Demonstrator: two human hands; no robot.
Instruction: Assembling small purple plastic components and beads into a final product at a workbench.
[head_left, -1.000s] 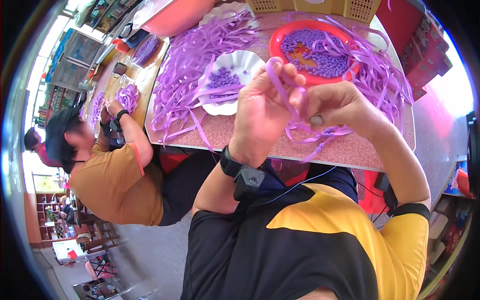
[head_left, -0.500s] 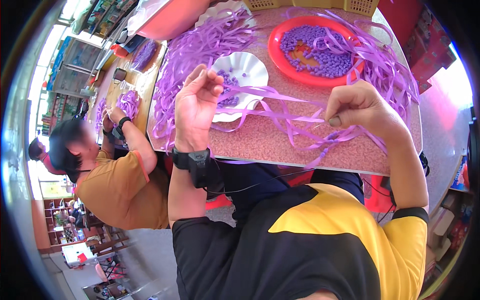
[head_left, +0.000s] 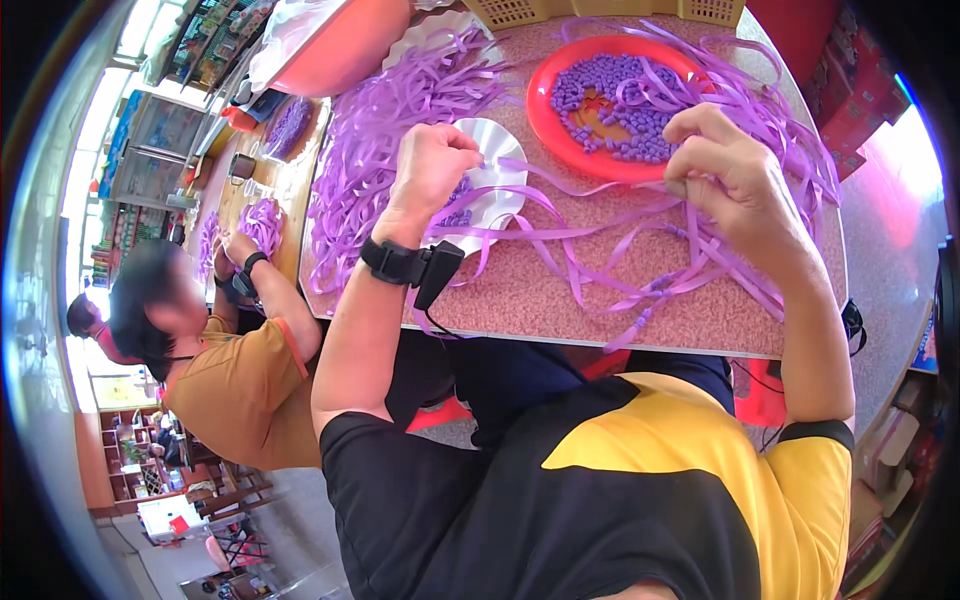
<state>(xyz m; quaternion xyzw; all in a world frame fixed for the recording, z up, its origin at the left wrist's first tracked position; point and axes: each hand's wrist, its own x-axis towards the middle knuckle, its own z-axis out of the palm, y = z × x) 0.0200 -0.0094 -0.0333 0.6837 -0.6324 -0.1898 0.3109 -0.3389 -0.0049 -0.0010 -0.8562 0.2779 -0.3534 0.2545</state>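
Observation:
My left hand is over the near side of a white scalloped dish with purple beads in it. Its thumb and forefinger are pinched together; whatever they grip is too small to make out. A purple ribbon begins close to these fingertips and runs rightward across the table. Beside the near right rim of a red plate, my right hand has its fingers curled, the thumb drawn in beneath them. What lies between them is hidden. Several ribbons with beads threaded on them trail below that hand.
Purple beads and ribbon ends fill the red plate. A big ribbon heap covers the table's left side, under a pink basin. A yellow crate stands at the far edge. A co-worker handles ribbons at the left table.
My left hand has turned from palm-up to a pinch and shifted right over the dish. The right hand has risen from the ribbons to the red plate's rim.

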